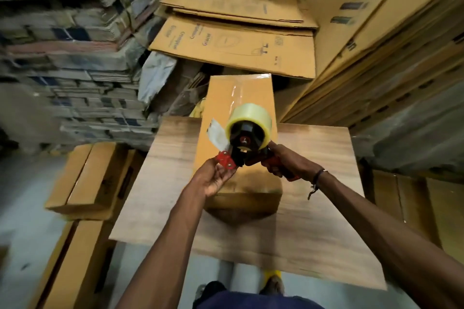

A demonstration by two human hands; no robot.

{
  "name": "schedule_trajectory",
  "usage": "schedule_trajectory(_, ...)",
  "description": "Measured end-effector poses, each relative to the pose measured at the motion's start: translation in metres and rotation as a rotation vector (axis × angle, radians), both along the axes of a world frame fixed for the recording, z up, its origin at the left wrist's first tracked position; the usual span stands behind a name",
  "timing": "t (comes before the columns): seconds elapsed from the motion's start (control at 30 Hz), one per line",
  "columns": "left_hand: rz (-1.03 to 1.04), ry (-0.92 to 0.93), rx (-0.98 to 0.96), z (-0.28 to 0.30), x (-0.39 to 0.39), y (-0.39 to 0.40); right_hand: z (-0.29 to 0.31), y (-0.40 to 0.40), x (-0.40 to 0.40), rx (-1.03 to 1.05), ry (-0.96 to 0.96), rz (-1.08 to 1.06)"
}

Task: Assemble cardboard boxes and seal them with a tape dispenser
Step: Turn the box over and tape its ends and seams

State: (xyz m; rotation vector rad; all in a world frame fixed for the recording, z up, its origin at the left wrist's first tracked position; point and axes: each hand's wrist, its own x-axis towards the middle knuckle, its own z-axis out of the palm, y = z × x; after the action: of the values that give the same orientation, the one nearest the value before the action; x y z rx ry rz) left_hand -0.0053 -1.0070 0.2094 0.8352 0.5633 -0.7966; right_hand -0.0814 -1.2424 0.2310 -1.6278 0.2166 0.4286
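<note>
A long brown cardboard box (238,98) lies on a wooden board (313,183), with clear tape running down its top. Above the box's near end I hold a red and black tape dispenser (241,150) carrying a roll of clear tape (249,116). My right hand (286,160) grips its red handle. My left hand (213,178) pinches the red blade end at the front. A loose flap of tape (218,137) sticks up beside the roll.
Flattened boxes (233,42) lie stacked beyond the board. Assembled boxes (93,183) sit on the floor at left, more (426,208) at right. Bundled flat cardboard (62,57) towers at left, large cartons (376,32) at right. My feet show below.
</note>
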Motion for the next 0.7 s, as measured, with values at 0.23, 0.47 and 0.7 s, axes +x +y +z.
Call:
schedule_trajectory(0.23,-0.065,-0.250,0.468,-0.012,-0.010,0.053,-0.015,0.046,0.017,-0.013,-0.026,0.201)
schedule_trajectory(0.47,-0.016,-0.313,0.627,-0.019,-0.010,0.079,-0.015,0.064,0.018,-0.036,0.015,0.190)
schedule_trajectory(0.7,0.070,-0.542,0.908,-0.021,-0.018,0.103,-0.014,0.067,0.001,-0.084,0.063,0.157)
